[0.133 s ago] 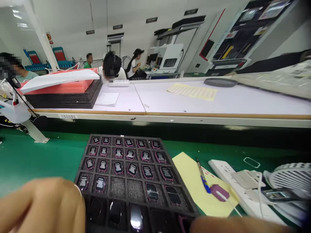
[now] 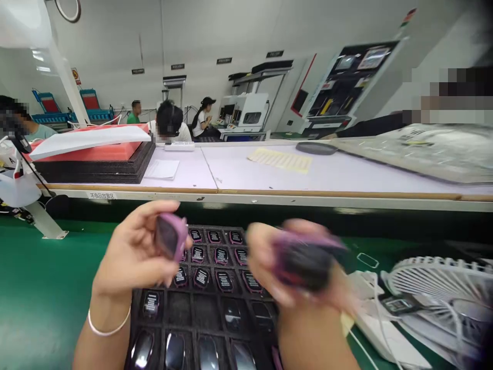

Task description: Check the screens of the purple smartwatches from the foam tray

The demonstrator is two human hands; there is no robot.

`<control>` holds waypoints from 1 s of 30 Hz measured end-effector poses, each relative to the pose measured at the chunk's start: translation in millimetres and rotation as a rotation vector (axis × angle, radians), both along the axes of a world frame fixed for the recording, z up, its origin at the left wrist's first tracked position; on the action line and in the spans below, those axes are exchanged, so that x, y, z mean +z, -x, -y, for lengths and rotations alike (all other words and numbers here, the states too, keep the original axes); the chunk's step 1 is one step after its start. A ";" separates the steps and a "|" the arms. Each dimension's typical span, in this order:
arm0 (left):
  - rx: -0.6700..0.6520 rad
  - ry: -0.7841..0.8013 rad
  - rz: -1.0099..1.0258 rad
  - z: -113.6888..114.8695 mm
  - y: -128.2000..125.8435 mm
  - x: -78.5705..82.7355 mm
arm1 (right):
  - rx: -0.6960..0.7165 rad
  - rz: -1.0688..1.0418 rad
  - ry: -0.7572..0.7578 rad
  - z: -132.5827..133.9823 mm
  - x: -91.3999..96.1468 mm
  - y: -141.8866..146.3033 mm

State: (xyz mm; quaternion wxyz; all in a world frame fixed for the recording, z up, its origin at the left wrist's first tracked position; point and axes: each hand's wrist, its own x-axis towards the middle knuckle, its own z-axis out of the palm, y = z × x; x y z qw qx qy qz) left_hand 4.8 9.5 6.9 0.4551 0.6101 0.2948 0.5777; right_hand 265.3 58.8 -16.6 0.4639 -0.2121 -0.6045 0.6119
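A small purple rounded-rectangular watch body with a dark screen (image 2: 170,237) sits left of the frame's centre, raised above the table and pinched in the left hand (image 2: 134,254). The thumb presses on its near side from below and the fingertips curl over its top edge, so the dark face is turned toward the camera. That hand rises from the lower left, wrist bent back, with a thin white bangle (image 2: 108,329) around the wrist.

Just right of centre, the right hand (image 2: 304,272) grips a second purple watch body with a dark face (image 2: 306,259). This hand is heavily blurred; its fingers wrap around the piece from behind and below, but the exact finger placement cannot be told. Its forearm comes up from the bottom edge.

Under both hands, in the lower middle, lies a black foam tray with square pockets (image 2: 181,308). The far pockets hold more purple-rimmed watch bodies with white-lettered labels, and the near row holds glossy dark pieces. A few pockets in the middle look unfilled.

The tray rests on a green-covered table (image 2: 46,288). At lower right lie a white power strip (image 2: 379,334) and a white round grille fan (image 2: 442,288), near the right hand.

Beyond, across the middle of the frame, runs a long white table with a wooden edge (image 2: 327,177). A stack of black and red foam sheets (image 2: 100,154) sits on it at upper left.
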 end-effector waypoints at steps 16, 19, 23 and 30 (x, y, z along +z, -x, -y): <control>0.145 0.062 0.032 -59.0 -41.2 -9.6 | -0.061 -0.188 0.125 -23.5 1.2 49.0; 0.144 0.048 0.033 -57.6 -42.4 -8.6 | -0.086 -0.175 0.085 -22.8 2.3 49.6; 0.091 0.055 0.050 -54.8 -41.4 -7.6 | -0.118 -0.170 0.071 -21.2 3.8 49.4; 0.064 0.085 0.038 -50.1 -39.3 -6.1 | -0.187 -0.158 0.043 -21.8 3.4 50.3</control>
